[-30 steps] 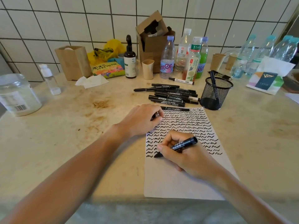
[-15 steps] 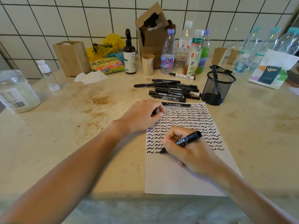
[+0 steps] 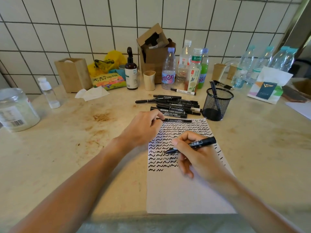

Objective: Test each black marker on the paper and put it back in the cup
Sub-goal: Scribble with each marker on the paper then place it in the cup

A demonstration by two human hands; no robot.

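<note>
Where tiles (image 3: 101,22) rise, stained counter (image 3: 67,140) (cluttered).

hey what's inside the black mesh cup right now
One black marker stands tilted inside the mesh cup, its top poking above the rim. The bottom looks dark through the mesh, so anything lying flat there can't be made out.

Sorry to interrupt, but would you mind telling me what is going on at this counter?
A person is testing black markers. The right hand holds an uncapped marker with its tip on the paper, which is half covered in squiggles. The left hand rests at the paper's top edge. A pile of markers lies beside the mesh cup, which holds one.
</note>
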